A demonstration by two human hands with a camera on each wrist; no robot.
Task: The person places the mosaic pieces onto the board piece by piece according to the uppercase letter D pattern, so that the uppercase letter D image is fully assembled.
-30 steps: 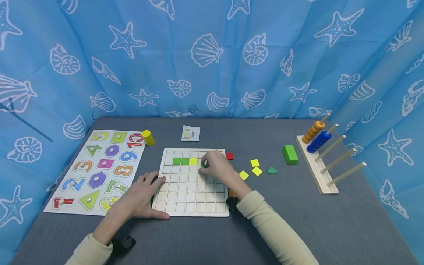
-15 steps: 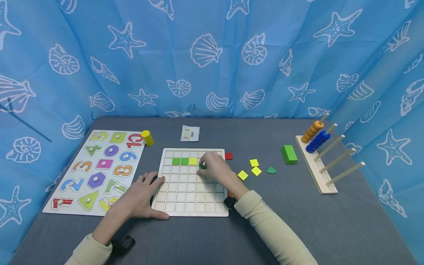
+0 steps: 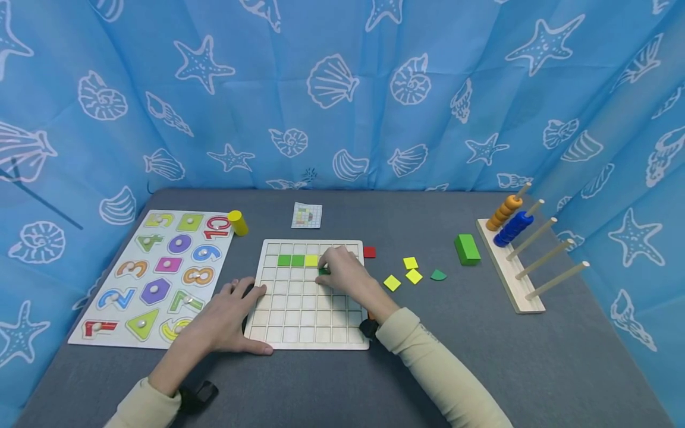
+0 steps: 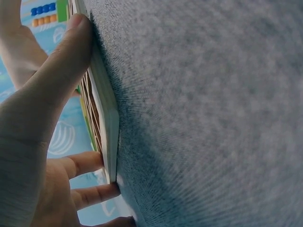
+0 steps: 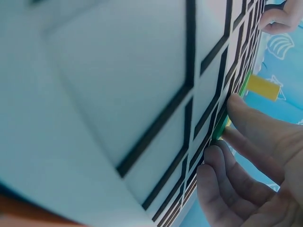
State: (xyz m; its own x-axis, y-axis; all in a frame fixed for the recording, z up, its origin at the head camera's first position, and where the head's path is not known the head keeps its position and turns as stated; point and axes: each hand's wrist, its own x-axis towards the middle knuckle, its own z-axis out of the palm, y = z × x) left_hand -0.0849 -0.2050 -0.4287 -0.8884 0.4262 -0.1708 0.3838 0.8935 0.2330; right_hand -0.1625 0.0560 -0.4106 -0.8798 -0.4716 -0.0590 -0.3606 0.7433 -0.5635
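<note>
A white grid board lies flat, with two green tiles and a yellow tile in a row near its far side. My left hand rests at the board's near left corner, thumb against the front edge and spread fingers along the left edge. Over the board's upper right part, my right hand pinches a small dark green piece between thumb and fingertips, low at the grid. Fingers cover most of that piece, so its full shape is hidden.
Right of the board lie a red tile, loose yellow tiles and a green quarter-round piece. Farther right stand a green block and a peg stacker. A number puzzle, yellow cylinder and pattern card surround the left and back.
My right hand has shifted slightly left and down over the board, still pinching the dark green piece. The left hand has stayed at the board's corner.
</note>
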